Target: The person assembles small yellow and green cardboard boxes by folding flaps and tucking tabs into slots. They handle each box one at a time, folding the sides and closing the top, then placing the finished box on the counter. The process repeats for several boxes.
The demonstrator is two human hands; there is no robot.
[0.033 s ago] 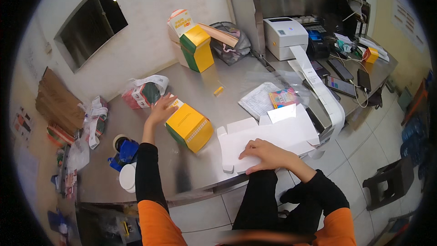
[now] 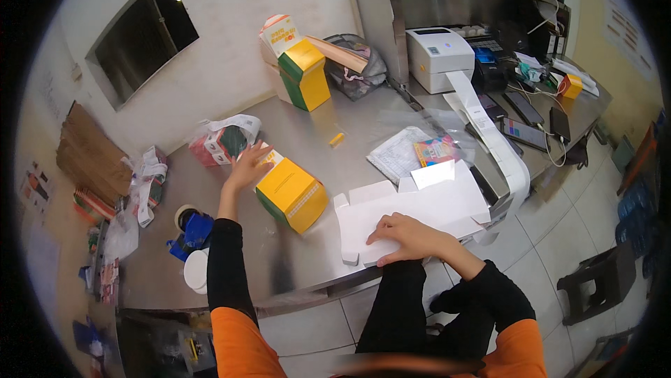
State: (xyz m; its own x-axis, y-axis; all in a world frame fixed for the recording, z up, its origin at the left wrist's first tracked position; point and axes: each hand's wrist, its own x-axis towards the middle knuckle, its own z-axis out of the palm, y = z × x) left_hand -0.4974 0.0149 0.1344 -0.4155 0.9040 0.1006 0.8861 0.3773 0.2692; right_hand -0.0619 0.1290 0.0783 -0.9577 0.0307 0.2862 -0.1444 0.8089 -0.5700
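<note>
A yellow-and-green carton (image 2: 294, 193) stands at the middle of the steel table. My left hand (image 2: 247, 168) is at its far left end, beside a white flap, with the fingers spread; whether they touch the carton I cannot tell. A flat, unfolded carton (image 2: 426, 214) lies white side up along the table's near edge. Over its near left part bends my right hand (image 2: 405, 236), fingers curled on the board and thumb at the near edge. Just beyond my left hand is a red-and-green package (image 2: 215, 146) with a strip of white paper over it.
A taller yellow-and-green carton (image 2: 305, 74) stands by the wall. To the right, a white label printer (image 2: 440, 60) trails a long label strip (image 2: 493, 140) past several phones. At left are a blue tape dispenser (image 2: 193, 231), a white round lid (image 2: 197, 270) and cardboard (image 2: 92, 154).
</note>
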